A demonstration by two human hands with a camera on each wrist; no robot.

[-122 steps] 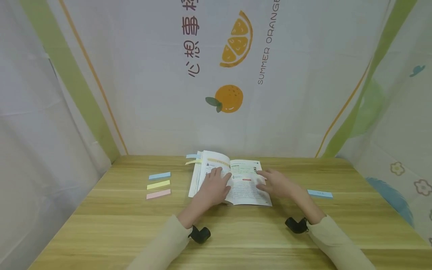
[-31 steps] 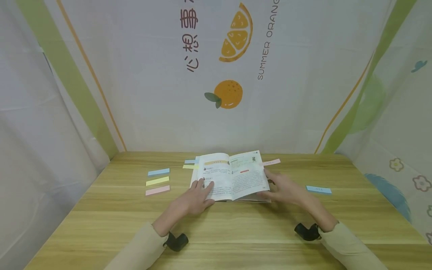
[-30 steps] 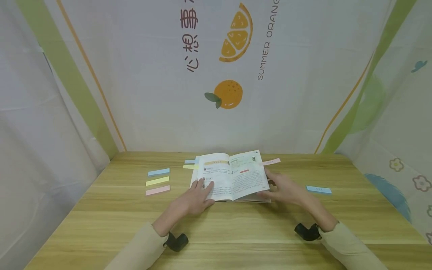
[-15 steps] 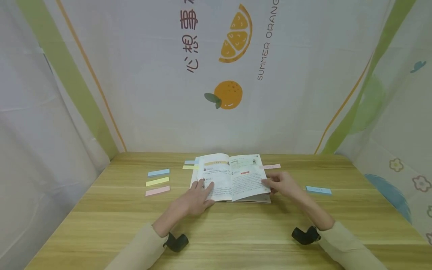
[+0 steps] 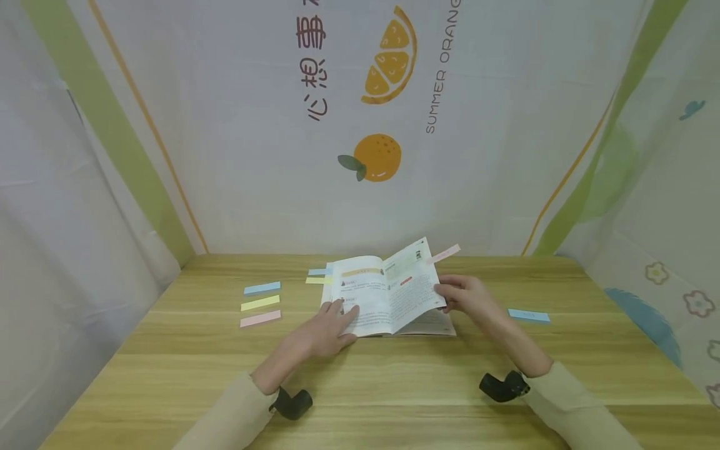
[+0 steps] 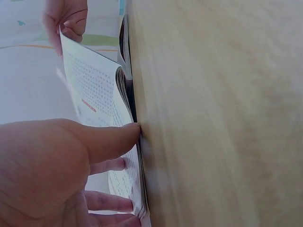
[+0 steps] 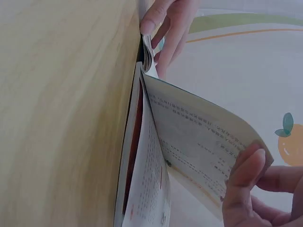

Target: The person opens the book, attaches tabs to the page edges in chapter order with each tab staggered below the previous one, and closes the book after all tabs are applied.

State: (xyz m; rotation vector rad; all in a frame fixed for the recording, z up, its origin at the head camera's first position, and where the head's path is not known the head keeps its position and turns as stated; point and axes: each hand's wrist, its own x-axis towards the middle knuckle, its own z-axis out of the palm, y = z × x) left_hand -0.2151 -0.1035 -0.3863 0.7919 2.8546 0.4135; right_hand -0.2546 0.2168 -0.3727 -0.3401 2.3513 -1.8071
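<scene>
An open book (image 5: 365,287) lies near the back of the wooden table. My left hand (image 5: 323,331) rests with spread fingers on the lower part of its left page; in the left wrist view the thumb (image 6: 113,141) lies along the book's lower edge. Between thumb and fingers my right hand (image 5: 467,297) pinches the outer edge of the right-hand page (image 7: 199,132), which is lifted and slants up. A pink sticky note (image 5: 445,253) juts from that page's edge. Blue (image 5: 320,272) and yellow (image 5: 318,280) sticky notes stick out at the book's left side.
Left of the book lie three sticky note pads: blue (image 5: 262,288), yellow (image 5: 260,304) and pink (image 5: 260,319). A blue sticky note strip (image 5: 529,315) with faint writing is right of my right hand. A printed curtain (image 5: 270,156) hangs behind the table (image 5: 360,394).
Since the earliest frame, my left hand has shifted left and lower on the book. The pink sticky note has come into view. My right hand has raised the right page, higher now than half a second ago.
</scene>
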